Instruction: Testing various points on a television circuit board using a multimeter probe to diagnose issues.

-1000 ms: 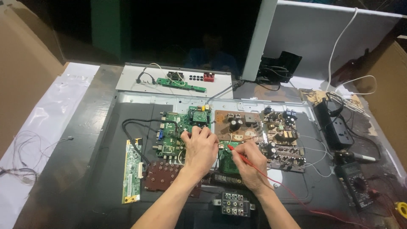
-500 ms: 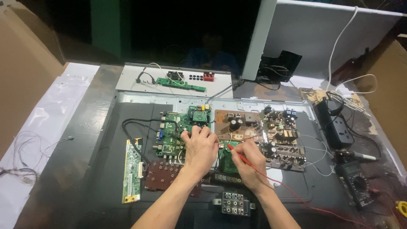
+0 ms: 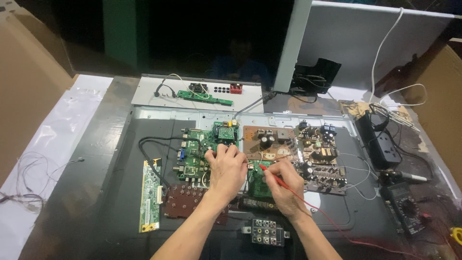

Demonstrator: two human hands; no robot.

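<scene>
Green main board under left hand with curled fingers, right hand pinching red probe.

The main circuit board lay left of the power supply board, both on the metal back panel. A narrow strip board sat farther left, a multimeter far right, a connector block nearest.

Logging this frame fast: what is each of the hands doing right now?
Left hand: curled, fingers pressed on the green circuit board; whether it holds anything cannot be told.
Right hand: closed on a red test probe.
</scene>
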